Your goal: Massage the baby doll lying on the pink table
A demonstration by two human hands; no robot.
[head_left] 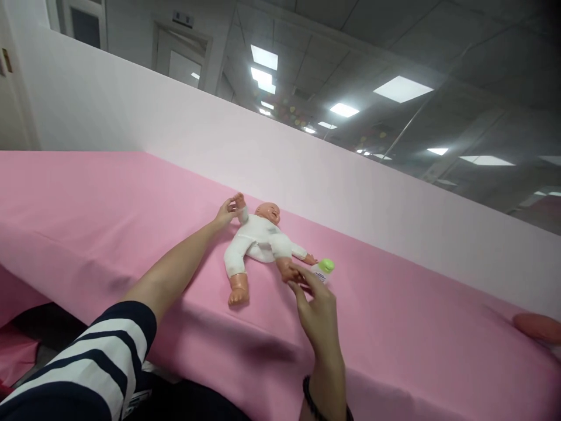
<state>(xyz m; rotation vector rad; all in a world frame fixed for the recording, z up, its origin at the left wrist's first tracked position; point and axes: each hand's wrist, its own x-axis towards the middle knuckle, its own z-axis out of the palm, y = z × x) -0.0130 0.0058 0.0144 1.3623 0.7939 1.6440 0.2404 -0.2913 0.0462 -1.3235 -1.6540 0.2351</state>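
Note:
A baby doll [258,242] in a white bodysuit lies on its back on a pink tablecloth [109,199]. My left hand [228,211] is at the far end of the doll and grips its raised hand. My right hand [315,307] reaches in from the near side, its fingertips pinching the doll's bare foot [287,270]. Just beyond those fingers stands a small bottle with a green cap [324,269], partly hidden behind my right hand. The doll's other foot [239,290] rests on the cloth, untouched.
A low white partition [307,169] runs along the table's far edge, with a glass pane and ceiling lights beyond. A rounded salmon-pink object [538,327] lies at the right edge of the view. The cloth hangs over the table's near edge.

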